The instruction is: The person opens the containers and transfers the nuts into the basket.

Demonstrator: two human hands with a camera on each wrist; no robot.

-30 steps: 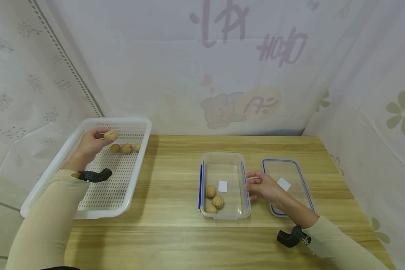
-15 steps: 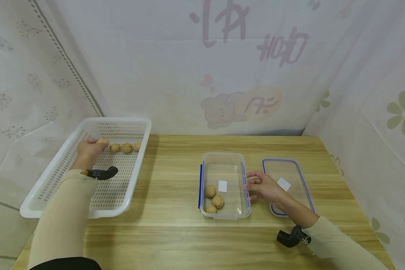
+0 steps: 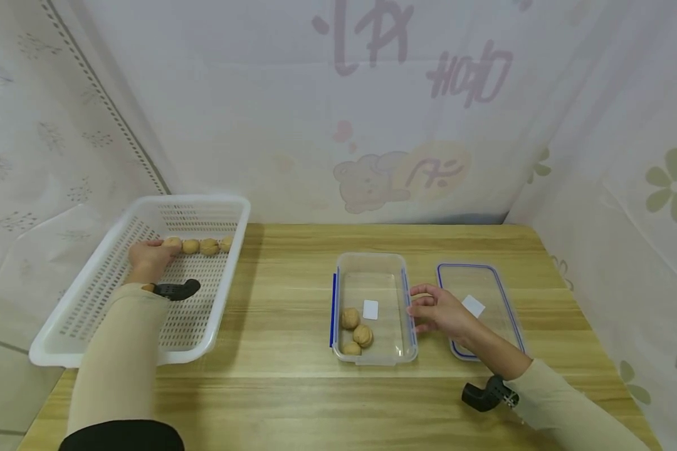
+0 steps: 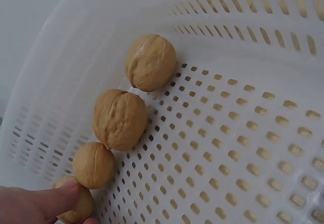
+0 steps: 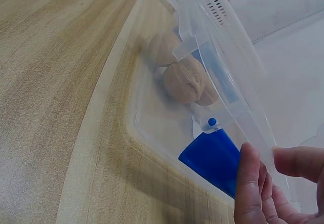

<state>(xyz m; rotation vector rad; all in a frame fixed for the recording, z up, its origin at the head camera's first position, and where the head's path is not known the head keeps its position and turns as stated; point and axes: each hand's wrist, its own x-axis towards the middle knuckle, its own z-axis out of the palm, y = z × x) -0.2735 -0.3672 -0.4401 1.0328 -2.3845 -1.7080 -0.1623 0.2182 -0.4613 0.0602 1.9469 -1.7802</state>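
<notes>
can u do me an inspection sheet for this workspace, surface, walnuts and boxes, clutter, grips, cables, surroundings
Surface: wood-grain table
Job's things: white basket with four walnuts in a row; clear container with three walnuts; blue-edged lid lying to the container's right
Clutter: nothing seen
Left grip: pinches the leftmost walnut in the basket
Right grip: holds the container's right side
Cables: nothing seen
Surroundings: pale printed sheeting behind and on both sides

No text reads clearly; faint purple lettering (image 3: 470,76) on the pale curtain (image 3: 231,125) beyond the far edge of the surface (image 3: 288,300) cannot be deciphered.
</notes>
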